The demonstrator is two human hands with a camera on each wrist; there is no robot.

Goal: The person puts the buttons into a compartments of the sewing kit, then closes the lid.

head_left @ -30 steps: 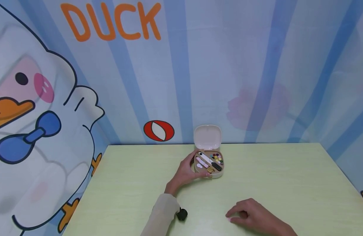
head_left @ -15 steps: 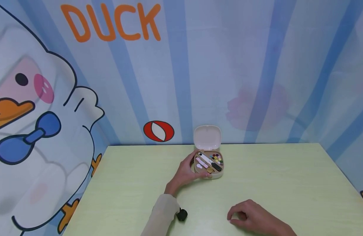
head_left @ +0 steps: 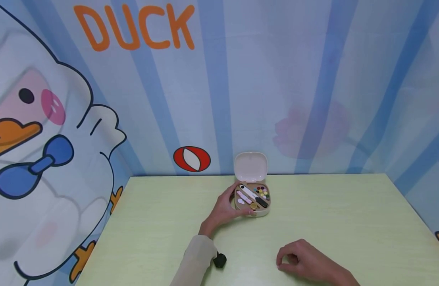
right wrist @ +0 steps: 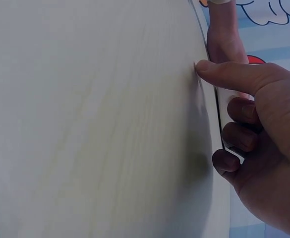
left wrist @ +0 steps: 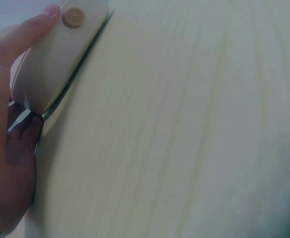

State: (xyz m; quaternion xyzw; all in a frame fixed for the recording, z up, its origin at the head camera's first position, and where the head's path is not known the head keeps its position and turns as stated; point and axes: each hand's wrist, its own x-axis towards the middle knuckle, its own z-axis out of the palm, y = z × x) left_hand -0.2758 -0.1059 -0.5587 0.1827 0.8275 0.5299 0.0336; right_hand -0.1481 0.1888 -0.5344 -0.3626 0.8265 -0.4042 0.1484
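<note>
My left hand (head_left: 224, 207) grips the left side and front of a small cream sewing kit box (head_left: 263, 213), whose lid (head_left: 251, 167) stands raised at the back. Inside lie a slim white-and-black tool (head_left: 254, 195), a pink item (head_left: 244, 196), several coloured beads or pin heads (head_left: 262, 192) and a gold round piece (head_left: 253, 206). In the left wrist view a brown round button (left wrist: 74, 18) shows on the box's front. Nearer the front right, my right hand (head_left: 312, 260) has curled fingers, thumb and forefinger together; a thin sliver seems to show at the thumb tip (right wrist: 204, 68), its kind unclear.
The pale yellow-green table (head_left: 348, 214) ends at a blue striped backdrop (head_left: 262, 79) with a printed duck (head_left: 80, 167). A small black object (head_left: 220, 260) sits against the left sleeve (head_left: 196, 258).
My right hand has shifted very slightly to the right, its thumb and forefinger staying together. The left hand and the box have not moved.
</note>
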